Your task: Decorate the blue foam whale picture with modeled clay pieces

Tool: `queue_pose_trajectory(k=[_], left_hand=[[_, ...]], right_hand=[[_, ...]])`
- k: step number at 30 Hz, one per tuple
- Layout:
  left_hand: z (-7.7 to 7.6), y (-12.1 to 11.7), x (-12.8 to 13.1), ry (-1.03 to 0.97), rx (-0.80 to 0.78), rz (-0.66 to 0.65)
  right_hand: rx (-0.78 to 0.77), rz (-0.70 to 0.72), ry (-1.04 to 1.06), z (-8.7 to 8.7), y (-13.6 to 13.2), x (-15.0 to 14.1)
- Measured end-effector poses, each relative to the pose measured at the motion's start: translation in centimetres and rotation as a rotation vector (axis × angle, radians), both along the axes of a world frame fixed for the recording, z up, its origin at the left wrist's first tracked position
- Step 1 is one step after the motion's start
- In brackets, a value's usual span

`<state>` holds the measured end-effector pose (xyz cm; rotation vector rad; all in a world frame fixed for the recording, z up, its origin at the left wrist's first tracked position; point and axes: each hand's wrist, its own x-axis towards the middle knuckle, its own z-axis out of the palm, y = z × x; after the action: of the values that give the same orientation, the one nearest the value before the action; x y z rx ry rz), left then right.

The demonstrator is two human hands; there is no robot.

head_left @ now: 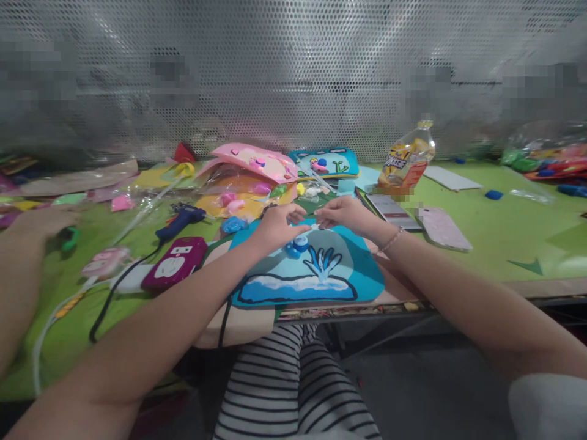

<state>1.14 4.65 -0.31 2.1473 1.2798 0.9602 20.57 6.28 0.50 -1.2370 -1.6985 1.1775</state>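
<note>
My left hand (279, 225) and my right hand (345, 214) meet above a blue felt piece (312, 275) with a white wave and a blue water spout on it. Both hands pinch one small white bit (314, 227) between their fingertips; I cannot make out what it is. Small blue round parts (297, 245) lie on the felt just below my left hand. A bracelet (389, 243) is on my right wrist.
A blue glue gun (182, 217) and a maroon power strip (175, 263) with cables lie to the left. Pink and blue felt pieces (257, 162), a plastic bottle (407, 160) and a phone (443, 228) lie beyond. Another person's arm (22, 256) rests far left.
</note>
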Motion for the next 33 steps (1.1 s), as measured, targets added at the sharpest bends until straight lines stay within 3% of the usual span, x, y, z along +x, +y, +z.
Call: queue_pose_trajectory(k=[8,16,23,33], left_hand=[[0.0,0.1,-0.1,0.008,0.023,-0.007],[0.3,-0.5,0.1,0.033,0.004,-0.036],[0.2,-0.4,0.0,-0.001,-0.006,-0.117],[-0.1,0.0,-0.5,0.045,0.103,-0.062]], right_hand=[[0.1,0.038,-0.01,-1.0,0.9,0.8],[0.144,0.092,-0.179,-0.7,0.1,0.4],[0.126,0.141,-0.159,-0.3,-0.8,-0.3],[0.076,0.177,-0.034,0.1,-0.9,-0.4]])
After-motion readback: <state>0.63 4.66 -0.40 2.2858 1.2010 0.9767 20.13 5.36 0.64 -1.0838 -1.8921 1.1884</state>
